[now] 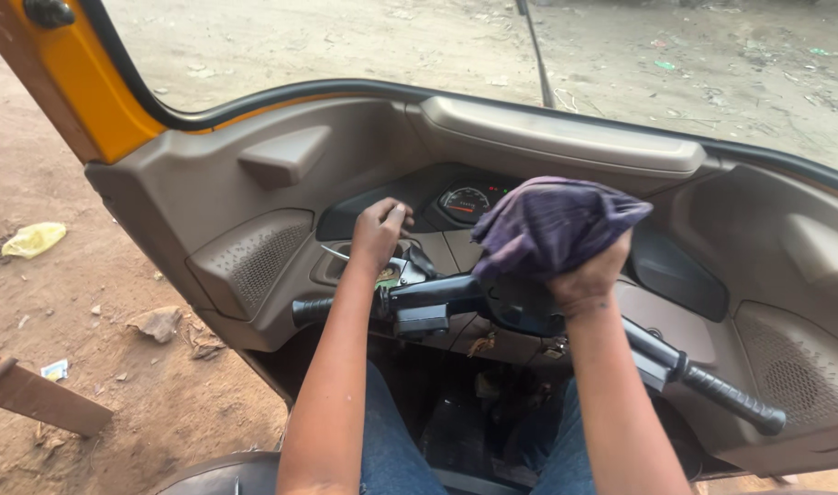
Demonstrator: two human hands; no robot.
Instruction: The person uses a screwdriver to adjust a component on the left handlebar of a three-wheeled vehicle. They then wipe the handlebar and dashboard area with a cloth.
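grey dashboard [254, 174], handlebar [456, 293], dirt ground [89, 302], litter

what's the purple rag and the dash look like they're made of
Rag: woven cloth, probably cotton; soft folds, faint stripes, bunched in the right hand. Dash: moulded plastic, matt grey-brown; smooth formed edges and a dotted grille.

Setting: driver's cab of a three-wheeled auto-rickshaw, parked outdoors. Evidence: black handlebar [437, 298] with rubber grips, round speedometer [465, 203], grey moulded dashboard [254, 192], windscreen [364, 41], yellow body frame [80, 78], littered dirt ground [89, 302] alongside.
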